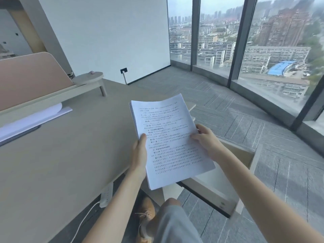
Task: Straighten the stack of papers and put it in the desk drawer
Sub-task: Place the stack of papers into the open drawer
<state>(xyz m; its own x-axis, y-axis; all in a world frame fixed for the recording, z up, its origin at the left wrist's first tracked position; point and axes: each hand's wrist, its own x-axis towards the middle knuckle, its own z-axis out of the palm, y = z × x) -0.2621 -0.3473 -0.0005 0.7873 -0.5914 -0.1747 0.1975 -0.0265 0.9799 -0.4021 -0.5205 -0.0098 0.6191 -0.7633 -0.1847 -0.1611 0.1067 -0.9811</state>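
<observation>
A stack of white printed papers [168, 137] is held in the air past the desk's right edge, its edges roughly aligned. My left hand [140, 155] grips its left edge with the thumb on top. My right hand [206, 141] grips its right edge, thumb on the page. Below and to the right, the desk drawer [228, 186] stands pulled open, its pale inside partly hidden by the papers and my right forearm.
The beige desk [61, 163] fills the left, with loose white sheets [31, 120] under a raised shelf [87, 79] and a pink partition [31, 79]. A power strip [107, 195] hangs under the desk edge. Grey carpet and tall windows lie to the right.
</observation>
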